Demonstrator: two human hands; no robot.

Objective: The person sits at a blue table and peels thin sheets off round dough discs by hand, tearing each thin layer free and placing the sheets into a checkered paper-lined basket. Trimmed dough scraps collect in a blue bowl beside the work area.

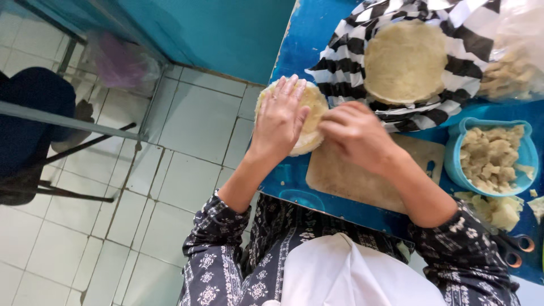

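My left hand (280,116) lies flat, fingers spread, on a round flattened disc of pale dough (313,102) at the left end of a wooden cutting board (362,178). My right hand (354,133) is curled at the disc's right edge, fingertips pressing into the dough. A stack of finished flat dough rounds (405,59) rests on a black-and-white striped cloth (345,62) beyond the board. Both of my arms are in dark sleeves with a flower print.
A blue bowl (456,164) of dough chunks stands right of the board, with loose dough pieces (498,209) in front of it. A clear bag of dough (513,68) lies far right. The blue table (309,34) ends at left over a white tiled floor (187,153).
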